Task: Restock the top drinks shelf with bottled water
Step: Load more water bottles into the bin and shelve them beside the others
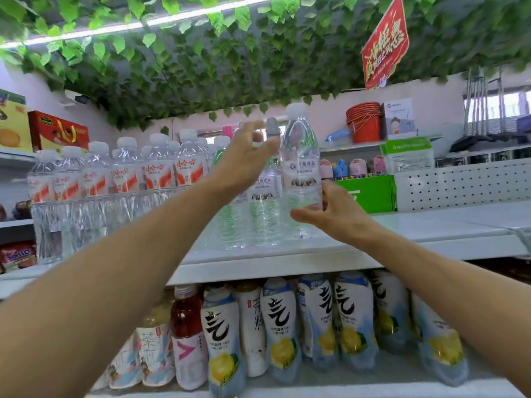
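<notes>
the right hand [330,216] curled thumb and fingers round the lower body of an upright water bottle [300,156], whose base stood on the top shelf [402,234] just behind the front edge. the left hand [244,165] hovered, fingers spread, by a neighbouring bottle [267,185]. red-labelled bottles [126,179] crowded the left; bare shelf stretched right.

Red-and-white labels on the water bottles [186,168] at the top shelf's [287,264] left end read 娃哈哈. Below it, white bottles [277,326] bear a large black 気. One pale bottle [152,351] reads 茶.
</notes>
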